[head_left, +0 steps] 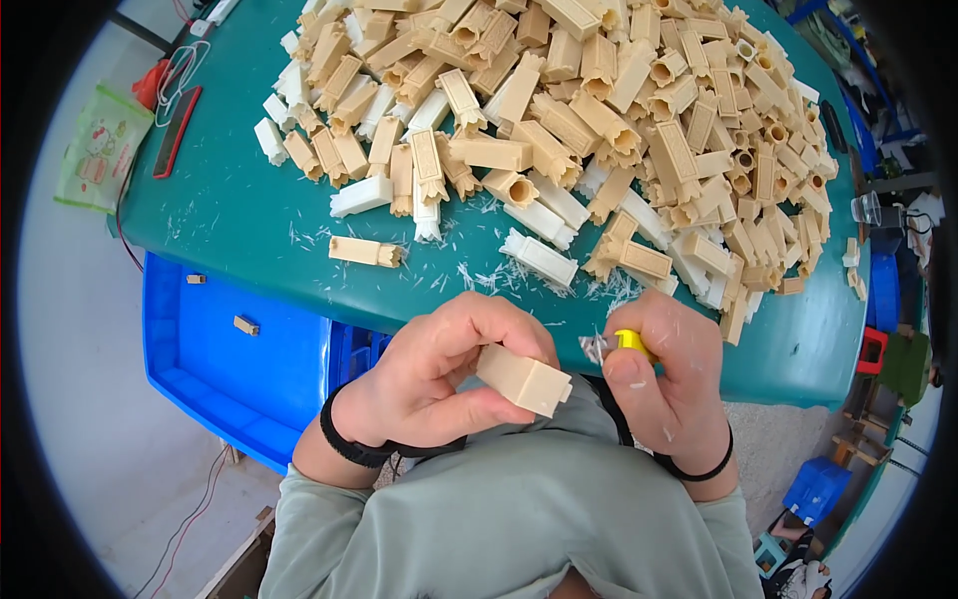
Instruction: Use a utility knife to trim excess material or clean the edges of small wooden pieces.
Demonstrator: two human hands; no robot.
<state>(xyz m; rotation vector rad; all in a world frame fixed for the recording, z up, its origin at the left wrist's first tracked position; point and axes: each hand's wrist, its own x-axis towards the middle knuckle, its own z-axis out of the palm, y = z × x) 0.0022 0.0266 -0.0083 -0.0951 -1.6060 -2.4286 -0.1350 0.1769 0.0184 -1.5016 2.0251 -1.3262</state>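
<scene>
My left hand [414, 384] is closed on a tan rectangular plastic piece [521, 379], pinched between thumb and fingers in front of my chest. One squared end of it points to the right and shows a small raised tab. A yellow utility knife [631, 342] is gripped in my right hand [674, 374]; its short blade points left toward the piece without touching it. White shavings cling to the blade and to that hand. Beyond my hands a big heap of similar tan pieces [559, 125] and some white pieces [539, 258] covers the table.
Thin white shavings litter the green tabletop [269, 270]. One tan piece lies apart near the front. At the left, a blue tray [230, 349] holds two small pieces. A red-edged phone-like slab [178, 132], a white cable and a green bag [100, 150] are at the far left.
</scene>
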